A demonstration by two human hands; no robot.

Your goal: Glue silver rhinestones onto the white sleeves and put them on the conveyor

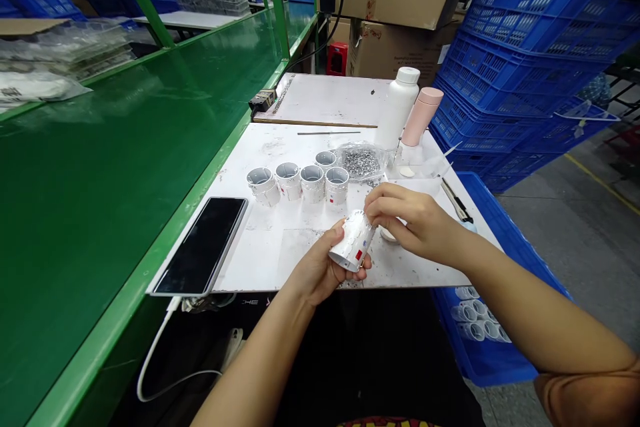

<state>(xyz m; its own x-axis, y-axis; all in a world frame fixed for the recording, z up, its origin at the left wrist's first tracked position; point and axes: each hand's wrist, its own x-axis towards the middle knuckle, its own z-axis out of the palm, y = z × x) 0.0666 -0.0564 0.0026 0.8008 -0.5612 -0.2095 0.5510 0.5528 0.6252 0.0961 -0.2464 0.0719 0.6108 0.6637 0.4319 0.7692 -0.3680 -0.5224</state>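
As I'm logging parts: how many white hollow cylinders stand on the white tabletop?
5: four white hollow cylinders in a row, one behind the right pair; the right hand may hide others.

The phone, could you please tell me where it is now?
In the head view, the phone lies on the near left corner of the table, beside the green rail, left of the left hand.

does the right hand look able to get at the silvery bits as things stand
Probably yes: nothing seems to stand between the right hand and the silvery bits just beyond it, though it is busy at the white cylinder that the left hand holds.
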